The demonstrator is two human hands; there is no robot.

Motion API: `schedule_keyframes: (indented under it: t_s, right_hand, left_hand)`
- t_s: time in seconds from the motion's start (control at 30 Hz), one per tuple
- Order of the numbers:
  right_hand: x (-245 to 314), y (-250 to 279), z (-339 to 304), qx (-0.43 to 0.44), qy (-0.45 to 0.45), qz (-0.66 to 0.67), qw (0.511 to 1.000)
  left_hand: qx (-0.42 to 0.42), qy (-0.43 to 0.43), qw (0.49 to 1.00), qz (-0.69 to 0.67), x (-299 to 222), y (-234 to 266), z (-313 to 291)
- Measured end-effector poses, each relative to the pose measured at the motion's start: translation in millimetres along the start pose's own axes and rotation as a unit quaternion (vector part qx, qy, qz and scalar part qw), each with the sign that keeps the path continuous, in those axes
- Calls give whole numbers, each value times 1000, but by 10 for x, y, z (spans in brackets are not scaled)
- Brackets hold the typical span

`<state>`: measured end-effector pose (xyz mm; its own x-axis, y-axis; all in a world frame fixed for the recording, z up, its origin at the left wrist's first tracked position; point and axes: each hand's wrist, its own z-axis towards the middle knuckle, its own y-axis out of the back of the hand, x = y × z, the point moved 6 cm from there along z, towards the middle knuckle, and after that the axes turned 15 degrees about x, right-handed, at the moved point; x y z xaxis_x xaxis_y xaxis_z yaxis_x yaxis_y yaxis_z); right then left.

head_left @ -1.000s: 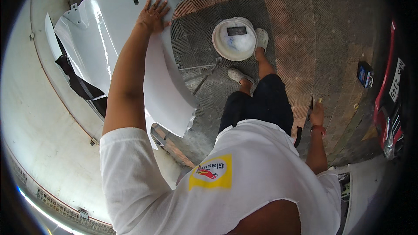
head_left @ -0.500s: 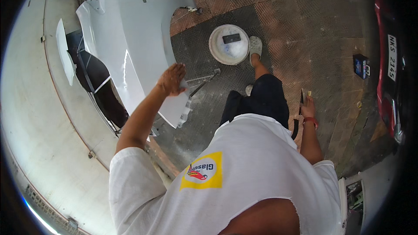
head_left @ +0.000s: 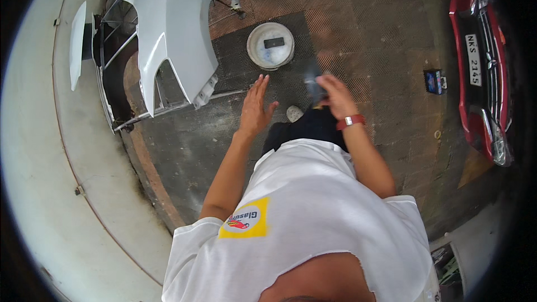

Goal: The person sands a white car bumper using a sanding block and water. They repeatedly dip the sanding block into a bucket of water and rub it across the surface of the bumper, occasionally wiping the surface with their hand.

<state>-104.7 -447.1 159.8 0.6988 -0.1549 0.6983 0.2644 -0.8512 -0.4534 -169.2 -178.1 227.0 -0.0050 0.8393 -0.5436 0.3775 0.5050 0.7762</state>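
My left hand (head_left: 257, 107) is raised in front of my body with nothing in it, its fingers spread. It is apart from the glossy white car fender (head_left: 187, 33), which stands on a metal frame (head_left: 121, 56) to the left. My right hand (head_left: 338, 99), with a red-strapped watch on the wrist, grips a thin dark flat piece (head_left: 313, 85); motion blur hides its exact kind. Beyond both hands is a round white bucket (head_left: 253, 59) holding whitish, foamy-looking contents. A dark rectangular block (head_left: 274, 42) shows over the bucket's mouth.
A red and black car bumper (head_left: 467, 28) with a number plate stands at the far right. A small dark box (head_left: 433, 81) sits on the floor left of it. A pale wall (head_left: 39, 134) runs along the left; ribbed mats (head_left: 341, 28) cover part of the floor.
My left hand has come off the fender and moved right, fingers spreading. The right hand has swung up and inward from my side with the dark piece. My view and stance have shifted.
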Motion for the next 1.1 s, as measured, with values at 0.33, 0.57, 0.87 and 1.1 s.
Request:
schedule_keyframes:
  t_s: [0.33,0.57,0.87,1.1]
  right_hand:
    - [588,-608,-999,265,22,10,964]
    - [1196,564,-1846,118,265,-504,813]
    - [1089,1833,-1783,19,184,-361,914]
    - [1146,1058,-1860,134,224,-432,863]
  left_hand:
    - [-36,-66,970,-230,-1241,-243,-125]
    - [183,19,862,-473,-2548,-1271,298]
    - [171,72,887,-422,-3158,-1622,516]
    - [-11,16,767,-641,-3031,-1119,297]
